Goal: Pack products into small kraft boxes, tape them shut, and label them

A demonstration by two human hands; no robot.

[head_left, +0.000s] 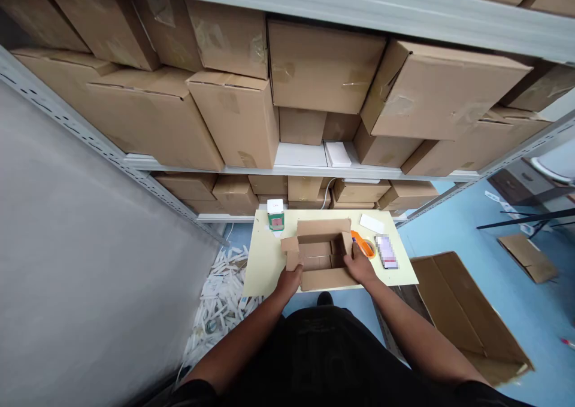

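A small open cardboard box lies on a pale yellow table with its flaps spread. My left hand grips the box's left flap near the front corner. My right hand is closed on the box's right side wall. An orange tape dispenser lies just right of the box, touching my right hand's knuckles. A small green and white carton stands upright at the table's far left corner.
A phone and a white card lie on the table's right. Metal shelves packed with cardboard boxes rise behind. A large flattened carton lies on the blue floor at right; white paper scraps litter the floor at left.
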